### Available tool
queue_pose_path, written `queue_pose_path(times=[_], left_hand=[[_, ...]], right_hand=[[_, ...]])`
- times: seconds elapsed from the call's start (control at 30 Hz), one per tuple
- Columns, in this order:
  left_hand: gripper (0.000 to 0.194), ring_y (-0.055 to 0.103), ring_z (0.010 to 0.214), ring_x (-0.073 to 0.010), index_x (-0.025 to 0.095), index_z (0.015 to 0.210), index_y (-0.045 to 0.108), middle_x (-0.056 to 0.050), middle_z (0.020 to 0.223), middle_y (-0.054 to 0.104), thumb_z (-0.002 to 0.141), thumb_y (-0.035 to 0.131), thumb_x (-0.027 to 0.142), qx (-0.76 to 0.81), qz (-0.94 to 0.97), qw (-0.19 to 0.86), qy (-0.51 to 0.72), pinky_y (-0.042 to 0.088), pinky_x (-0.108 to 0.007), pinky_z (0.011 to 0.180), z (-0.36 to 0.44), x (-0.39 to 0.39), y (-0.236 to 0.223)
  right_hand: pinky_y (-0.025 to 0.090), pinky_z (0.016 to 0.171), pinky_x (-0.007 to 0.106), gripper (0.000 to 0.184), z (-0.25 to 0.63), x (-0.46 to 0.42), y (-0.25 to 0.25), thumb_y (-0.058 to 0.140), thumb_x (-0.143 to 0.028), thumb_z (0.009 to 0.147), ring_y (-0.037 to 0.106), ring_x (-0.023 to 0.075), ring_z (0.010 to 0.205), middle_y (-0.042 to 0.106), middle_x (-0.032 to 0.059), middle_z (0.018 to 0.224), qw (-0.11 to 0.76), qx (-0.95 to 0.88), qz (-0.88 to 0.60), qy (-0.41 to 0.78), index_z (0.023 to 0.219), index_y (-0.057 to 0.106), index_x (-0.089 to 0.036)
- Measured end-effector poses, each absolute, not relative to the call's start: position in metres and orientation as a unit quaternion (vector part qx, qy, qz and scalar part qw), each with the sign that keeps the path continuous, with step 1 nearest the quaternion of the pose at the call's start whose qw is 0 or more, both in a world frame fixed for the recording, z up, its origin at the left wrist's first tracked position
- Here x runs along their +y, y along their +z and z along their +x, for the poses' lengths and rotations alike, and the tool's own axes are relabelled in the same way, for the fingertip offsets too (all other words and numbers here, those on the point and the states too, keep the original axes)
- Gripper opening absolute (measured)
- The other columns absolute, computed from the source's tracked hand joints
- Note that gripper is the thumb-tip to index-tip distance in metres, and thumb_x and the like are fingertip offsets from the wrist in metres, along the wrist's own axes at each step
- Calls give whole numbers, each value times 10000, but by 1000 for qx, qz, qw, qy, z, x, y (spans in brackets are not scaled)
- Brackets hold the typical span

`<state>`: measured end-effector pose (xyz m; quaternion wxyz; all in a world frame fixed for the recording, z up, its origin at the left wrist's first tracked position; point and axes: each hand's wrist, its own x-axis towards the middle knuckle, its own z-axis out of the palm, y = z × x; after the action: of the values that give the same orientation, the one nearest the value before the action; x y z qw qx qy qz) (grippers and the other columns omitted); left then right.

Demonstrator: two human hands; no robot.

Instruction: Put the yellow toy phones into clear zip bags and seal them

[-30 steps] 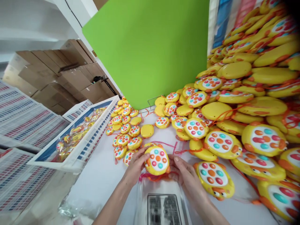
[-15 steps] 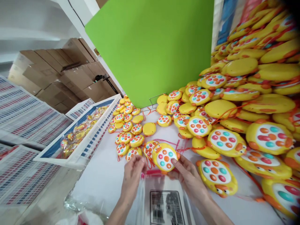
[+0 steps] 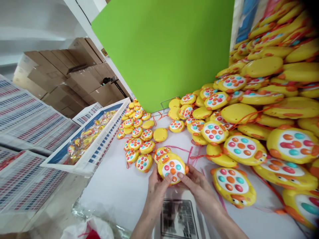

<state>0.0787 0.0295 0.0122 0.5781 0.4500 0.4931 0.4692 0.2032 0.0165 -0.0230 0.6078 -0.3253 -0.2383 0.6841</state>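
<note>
Between both hands is a yellow duck-shaped toy with a white face panel and coloured round buttons. My left hand grips its left edge, thumb on the buttons. On the other edge, my right hand has its thumb on the panel too. Behind the held toy, another duck toy lies partly covered. Below the hands, a clear plastic bag with a black printed block lies on the table. Pink ribbon strands trail beside the toy.
A large heap of duck toys rises on the right. A smaller group lies on the left of the white table. Beyond are a green panel, a white crate of bagged toys, stacked crates and cardboard boxes.
My left hand has moved right and closed on the toy's left edge. The toy has shifted slightly left in the view, and my right hand still holds it.
</note>
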Motion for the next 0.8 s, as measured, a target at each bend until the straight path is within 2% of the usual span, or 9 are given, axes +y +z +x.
queue_pose_path(times=[0.1,0.2,0.37,0.57,0.8], left_hand=[[651,606,1079,-260,223,1295,490,-94,1188,645,704,751,310,508,445,570,468,497,-340,903,76,30,16],[647,621,1035,-262,230,1250,534,-86,1147,664,658,776,331,537,445,551,458,529,-319,824,75,31,20],[569,644,935,-246,219,1216,555,-77,1086,680,696,739,359,541,486,560,397,542,-276,685,69,29,22],[708,597,1064,-260,222,1327,436,-87,1199,625,697,750,297,512,510,561,404,502,-323,870,68,24,16],[726,598,1051,-258,217,1377,370,-95,1171,631,742,715,282,500,506,570,411,500,-351,888,61,27,12]], right_hand=[[508,867,381,391,203,17,-23,726,-417,734,636,261,990,706,93,1036,607,-254,-323,681,1024,643,-168],[525,789,347,407,205,17,-23,683,-441,771,653,253,932,716,92,1009,602,-260,-333,678,1064,646,-160],[538,729,331,401,205,17,-22,684,-478,752,663,251,901,720,77,1017,598,-240,-346,682,1023,671,-183],[542,711,320,406,202,18,-26,711,-478,730,664,247,893,720,78,994,599,-226,-352,683,1002,670,-179],[553,678,330,373,200,14,-24,683,-465,761,665,258,895,720,75,993,589,-225,-347,694,1015,667,-193]])
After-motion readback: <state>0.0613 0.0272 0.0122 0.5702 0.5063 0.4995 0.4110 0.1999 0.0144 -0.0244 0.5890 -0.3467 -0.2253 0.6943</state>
